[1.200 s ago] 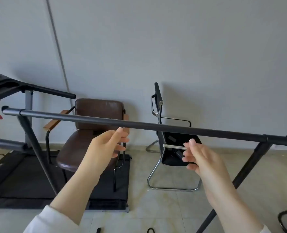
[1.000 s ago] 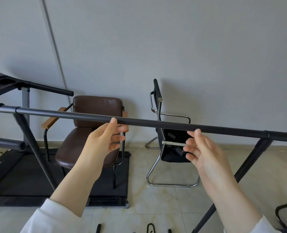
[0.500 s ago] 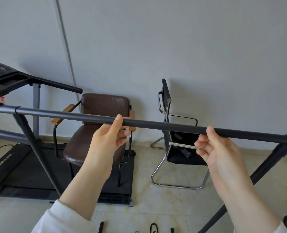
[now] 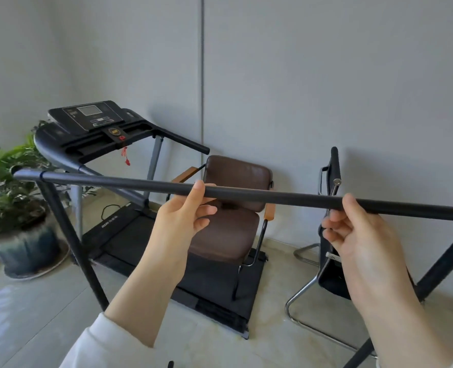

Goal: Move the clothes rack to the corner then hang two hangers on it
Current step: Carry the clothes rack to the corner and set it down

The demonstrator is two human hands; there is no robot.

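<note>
Both hands are gripping the top bar (image 4: 273, 195) of the black clothes rack (image 4: 68, 235), w/ the bar running across the view from upper L to lower R. The left hand (image 4: 182, 216) is wrapping the bar near its middle, thumb over the top and fingers curling under. The right hand (image 4: 358, 232) is closing on the bar further R, thumb on top, fingers tucked beneath. White sleeves are showing at the bottom edge.

The rack is standing on the tiled floor (image 4: 34, 314), between the person and the wall; its L leg is slanting down in front of the treadmill, its R leg (image 4: 432, 274) is angling down at the R edge. No hangers are hanging on the bar.

Behind the bar, a treadmill (image 4: 100, 128) is sitting by the wall, w/ a brown padded chair (image 4: 233, 221) standing on its belt end. A black folding-style chair w/ chrome frame (image 4: 331, 274) is standing to the R, side-on. A potted plant (image 4: 10, 208) is sitting in the L corner area, just beside the rack's L end.
</note>
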